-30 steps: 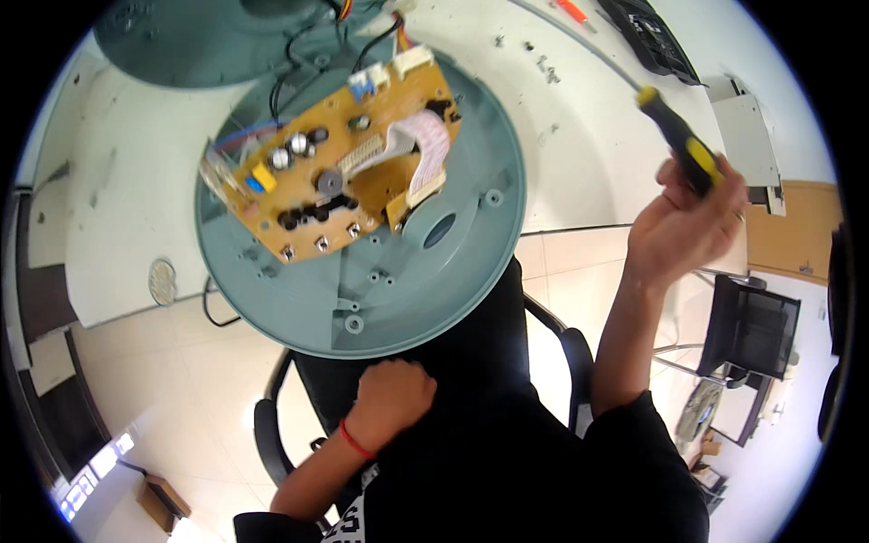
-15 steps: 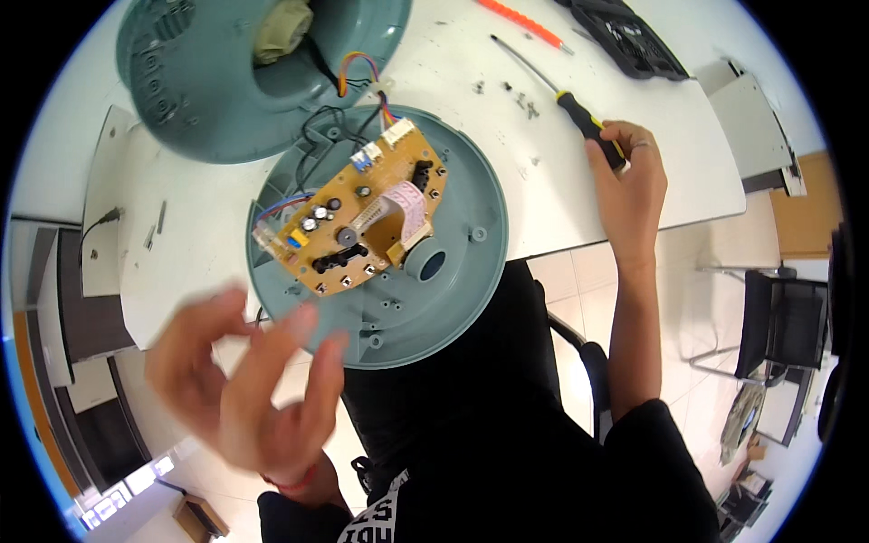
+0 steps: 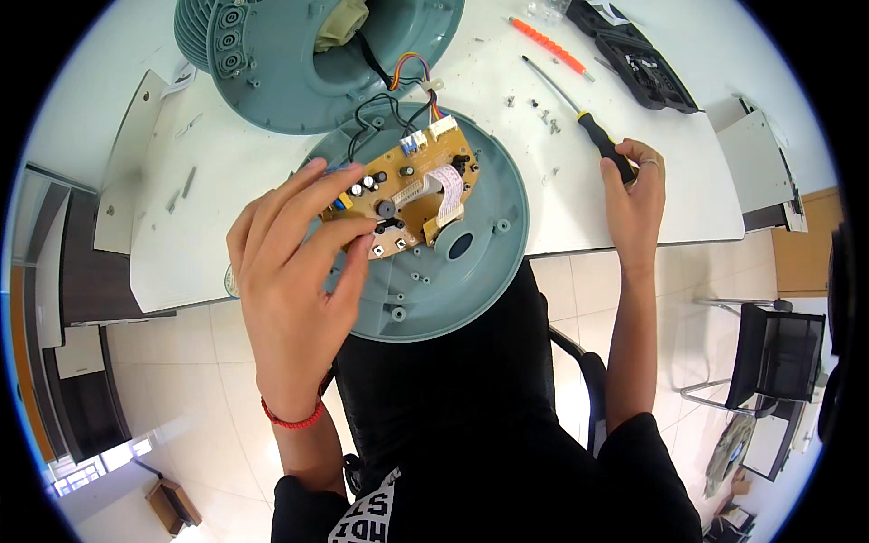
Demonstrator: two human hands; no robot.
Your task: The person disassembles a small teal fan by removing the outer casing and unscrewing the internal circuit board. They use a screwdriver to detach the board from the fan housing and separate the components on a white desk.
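Note:
A tan circuit board (image 3: pixel 421 210) with black components and a white ribbon cable lies tilted over a round grey-green plastic cover (image 3: pixel 489 271). My left hand (image 3: pixel 294 249) bends over the board's left end, its fingers and thumb around the near and far sides; part of the board is hidden beneath. Coloured and black wires (image 3: pixel 398 95) run from the board to a larger grey-green housing (image 3: pixel 281 90) behind. At the right, my right hand (image 3: pixel 638 195) is closed round the handle end of a black-and-yellow screwdriver (image 3: pixel 593 131), its shaft pointing to the far left.
Several small screws (image 3: pixel 546 118) lie beside the screwdriver. An orange rod (image 3: pixel 550 49) and an open black tool case (image 3: pixel 638 68) are at the far right of the white table (image 3: pixel 579 213). Small metal bits (image 3: pixel 188 183) lie left. A black chair (image 3: pixel 774 353) stands beyond the table's right.
My left hand has moved up and right from beside the cover onto the circuit board. The whole view has shifted a little. My right hand still holds the screwdriver.

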